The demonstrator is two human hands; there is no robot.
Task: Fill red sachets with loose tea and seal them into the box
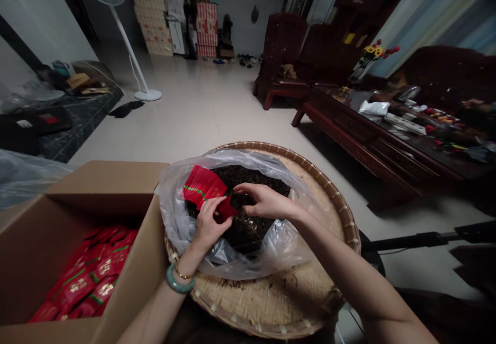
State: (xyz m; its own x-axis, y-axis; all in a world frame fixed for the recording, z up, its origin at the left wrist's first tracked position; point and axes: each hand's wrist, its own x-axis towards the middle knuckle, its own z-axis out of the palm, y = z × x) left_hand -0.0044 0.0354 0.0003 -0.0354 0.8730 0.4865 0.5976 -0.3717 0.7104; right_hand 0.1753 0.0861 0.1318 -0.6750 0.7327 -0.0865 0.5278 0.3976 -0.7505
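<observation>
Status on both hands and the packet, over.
Left hand pinching red packet. Right hand close by, thumb and fingers parted. Packet over dark leaves in plastic bag; packet stack crowding its far-left side.

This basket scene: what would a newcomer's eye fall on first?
Probably the fanned stack of bright red packets, lying on dark, loose leafy material in a clear plastic bag on the round woven bamboo tray. Next, the left hand, holding a red packet below a green bangle, and more red packets inside the brown cardboard box at left.
</observation>
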